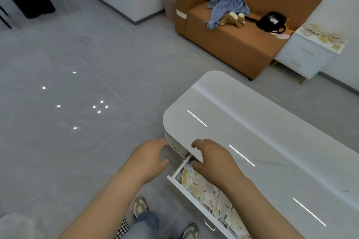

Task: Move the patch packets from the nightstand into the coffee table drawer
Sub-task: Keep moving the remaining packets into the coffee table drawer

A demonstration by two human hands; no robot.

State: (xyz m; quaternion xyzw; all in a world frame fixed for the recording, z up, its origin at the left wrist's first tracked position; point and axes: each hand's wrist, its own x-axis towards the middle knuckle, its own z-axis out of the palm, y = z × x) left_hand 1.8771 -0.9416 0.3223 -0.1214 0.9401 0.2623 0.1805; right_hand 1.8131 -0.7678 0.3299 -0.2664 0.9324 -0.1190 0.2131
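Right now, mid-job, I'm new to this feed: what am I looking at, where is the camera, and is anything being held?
There is one picture, from a camera on a person's head, looking down at their bare arms. No machine is involved. The left hand hangs open over the floor, holding nothing. The right hand reaches over the open coffee table drawer, which already holds many patch packets; whether it grips one I cannot tell. More packets lie on the white nightstand beside the sofa. The glossy coffee table top shows only light reflections.
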